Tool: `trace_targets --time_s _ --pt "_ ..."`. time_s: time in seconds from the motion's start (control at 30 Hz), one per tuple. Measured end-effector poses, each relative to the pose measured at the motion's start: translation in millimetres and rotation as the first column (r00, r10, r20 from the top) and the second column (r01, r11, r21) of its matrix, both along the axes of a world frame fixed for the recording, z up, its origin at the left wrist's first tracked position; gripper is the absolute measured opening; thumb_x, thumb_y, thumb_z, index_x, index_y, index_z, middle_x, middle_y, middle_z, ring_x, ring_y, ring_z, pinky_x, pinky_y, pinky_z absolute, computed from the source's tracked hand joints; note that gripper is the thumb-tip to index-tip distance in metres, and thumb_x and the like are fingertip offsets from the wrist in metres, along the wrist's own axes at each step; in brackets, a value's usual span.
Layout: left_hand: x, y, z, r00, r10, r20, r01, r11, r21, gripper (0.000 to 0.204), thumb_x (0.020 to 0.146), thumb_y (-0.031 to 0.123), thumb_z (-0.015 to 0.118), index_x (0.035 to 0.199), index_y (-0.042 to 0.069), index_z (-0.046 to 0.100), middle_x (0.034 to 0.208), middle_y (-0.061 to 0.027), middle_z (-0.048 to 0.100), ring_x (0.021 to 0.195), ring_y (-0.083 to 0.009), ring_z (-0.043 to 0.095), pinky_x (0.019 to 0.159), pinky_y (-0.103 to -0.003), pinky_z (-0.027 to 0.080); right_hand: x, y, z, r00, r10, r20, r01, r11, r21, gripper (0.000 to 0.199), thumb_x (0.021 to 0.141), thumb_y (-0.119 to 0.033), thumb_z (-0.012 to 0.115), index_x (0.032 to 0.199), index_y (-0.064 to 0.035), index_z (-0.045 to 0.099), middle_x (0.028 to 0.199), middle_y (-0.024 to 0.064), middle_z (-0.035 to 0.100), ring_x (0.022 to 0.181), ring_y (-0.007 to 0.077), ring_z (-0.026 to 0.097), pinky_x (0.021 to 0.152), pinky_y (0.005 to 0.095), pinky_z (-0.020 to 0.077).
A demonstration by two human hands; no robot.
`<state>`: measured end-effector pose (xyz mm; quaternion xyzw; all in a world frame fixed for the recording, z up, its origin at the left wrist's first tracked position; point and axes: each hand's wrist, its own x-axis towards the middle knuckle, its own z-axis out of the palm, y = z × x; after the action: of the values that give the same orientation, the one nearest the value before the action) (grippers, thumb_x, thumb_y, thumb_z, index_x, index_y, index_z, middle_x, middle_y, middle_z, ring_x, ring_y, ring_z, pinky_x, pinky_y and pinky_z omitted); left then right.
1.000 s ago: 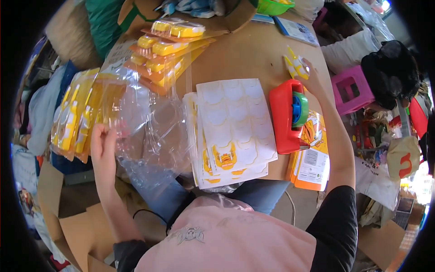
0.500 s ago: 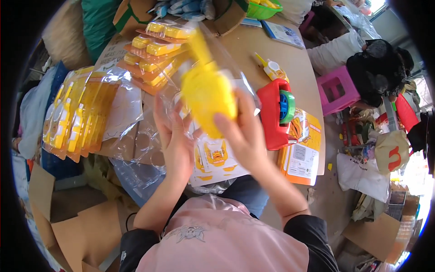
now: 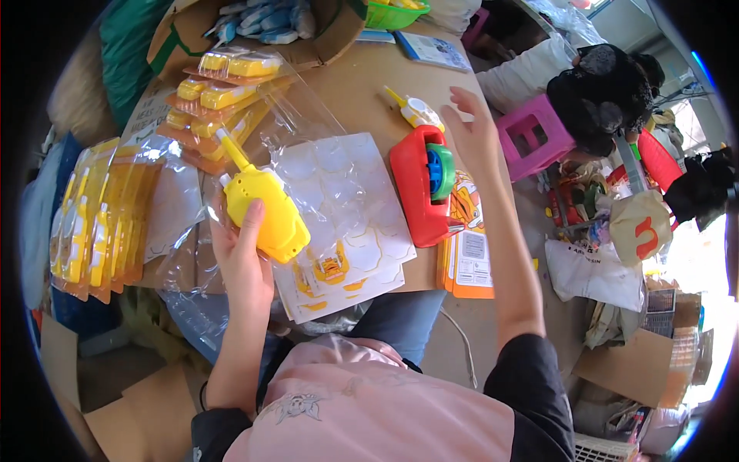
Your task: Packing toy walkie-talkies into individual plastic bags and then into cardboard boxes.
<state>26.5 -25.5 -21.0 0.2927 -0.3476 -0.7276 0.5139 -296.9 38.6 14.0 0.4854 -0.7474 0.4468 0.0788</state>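
Observation:
A yellow toy walkie-talkie (image 3: pixel 269 218) with a stubby antenna is gripped in my left hand (image 3: pixel 242 258), thumb pressed across its face. Clear plastic blister film (image 3: pixel 185 250) hangs around that hand. My right hand (image 3: pixel 471 123) reaches over the far right of the table with its fingers apart and holds nothing. Just left of its fingers lies a second toy walkie-talkie (image 3: pixel 419 112), yellow with a white round part. White sticker sheets (image 3: pixel 346 181) with yellow printed pieces lie in front of me, partly under a clear blister (image 3: pixel 304 115).
A red tape dispenser (image 3: pixel 408 181) stands beside the sheets, with orange printed cards (image 3: pixel 466 266) at its right. Packed yellow toys are stacked at the left (image 3: pixel 92 223) and far left (image 3: pixel 231 96). Behind them is a cardboard box (image 3: pixel 331 42) of blue items. A pink stool (image 3: pixel 535 135) stands past the table.
My right hand has left the yellow toy and moved right and away from me. The toy stays in my left hand, now lower and further left. The view has shifted.

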Motion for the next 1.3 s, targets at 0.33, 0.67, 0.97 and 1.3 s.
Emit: trace_targets --time_s 0.33,0.67,0.97,1.3 --pt "-4 6 -2 0.996 -0.046 0.078 0.046 0.999 0.006 0.059 0.086 0.003 0.059 0.136 0.001 0.029 0.122 -0.0096 0.049 0.103 -0.0158 0.055 0.086 -0.029 0.048 -151 -71 -106 0.969 0.099 -0.224 0.014 0.892 0.453 0.073 0.070 -0.028 0.069 0.136 -0.0159 0.040 0.111 0.0236 0.059 0.102 0.0326 0.059 0.083 0.0401 0.0484" --pt "-35 20 -10 0.998 -0.059 0.016 0.058 0.998 0.025 0.065 0.085 0.003 0.060 0.138 0.002 0.023 0.126 -0.0111 0.045 0.111 -0.0179 0.050 0.092 -0.032 0.045 105 10 3 0.897 0.327 0.298 -0.346 0.938 0.011 0.047 0.091 -0.022 0.050 0.136 -0.0137 0.039 0.136 0.0199 0.041 0.134 0.0283 0.029 0.106 0.0541 0.0183" --pt "-33 33 -7 0.982 -0.189 -0.003 0.189 0.981 0.030 0.061 0.085 0.004 0.061 0.136 0.003 0.028 0.127 -0.0118 0.044 0.114 -0.0192 0.049 0.095 -0.032 0.043 120 51 -14 0.946 0.015 -0.323 0.105 0.930 0.353 0.043 0.085 -0.018 0.054 0.128 -0.0180 0.051 0.148 0.0212 0.016 0.135 0.0410 0.019 0.099 0.0663 0.0186" --pt "-17 11 -1 0.982 -0.177 0.067 0.173 0.983 0.052 0.057 0.083 0.007 0.063 0.132 0.005 0.035 0.119 -0.0104 0.051 0.107 -0.0211 0.054 0.088 -0.034 0.048 30 155 -27 0.762 -0.219 0.610 0.152 0.975 0.160 0.033 0.094 -0.024 0.052 0.120 -0.0032 0.054 0.111 0.0047 0.058 0.107 0.0127 0.052 0.086 0.0249 0.0428"
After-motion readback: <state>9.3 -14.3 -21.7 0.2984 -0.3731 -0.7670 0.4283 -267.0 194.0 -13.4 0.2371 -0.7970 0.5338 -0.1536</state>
